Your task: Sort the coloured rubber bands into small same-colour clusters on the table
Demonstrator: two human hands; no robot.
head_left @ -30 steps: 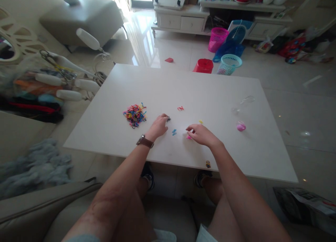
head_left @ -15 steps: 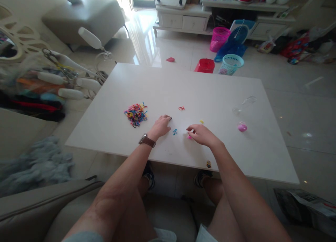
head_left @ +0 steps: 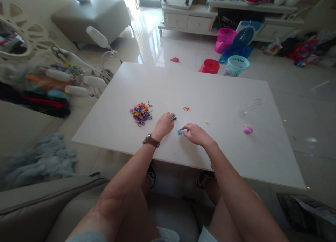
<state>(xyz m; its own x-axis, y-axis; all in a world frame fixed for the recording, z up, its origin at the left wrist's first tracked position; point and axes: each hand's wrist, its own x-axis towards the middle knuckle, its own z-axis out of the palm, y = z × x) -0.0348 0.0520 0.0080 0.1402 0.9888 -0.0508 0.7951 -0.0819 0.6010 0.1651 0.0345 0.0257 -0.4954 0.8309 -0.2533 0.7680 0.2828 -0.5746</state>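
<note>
Bent fingers of my left hand point(head_left: 164, 125) close around a few small black paper clips point(head_left: 174, 118) at the middle of the white table point(head_left: 223, 102). Just right of it, my right hand point(head_left: 196, 134) hovers low with thumb and forefinger apart. Its fingertips are right by a small group of blue paper clips point(head_left: 180, 131); I cannot tell whether they touch. A mixed heap of coloured paper clips point(head_left: 141, 113) lies left of my left hand. Farther back are red clips point(head_left: 186, 108), and yellow ones point(head_left: 206, 122) lie beyond my right hand.
On the right of the table are a pink round object point(head_left: 247, 129) and a clear plastic piece point(head_left: 243, 112). A small yellow figure point(head_left: 212, 166) shows partly behind my right forearm at the near edge. A red bin point(head_left: 210, 66) and a light-blue basket point(head_left: 236, 66) stand beyond the table.
My right hand has moved left to the blue clips; the pink clips formerly beside it are out of sight. My left fingers have curled more around the black clips. The view has shifted slightly.
</note>
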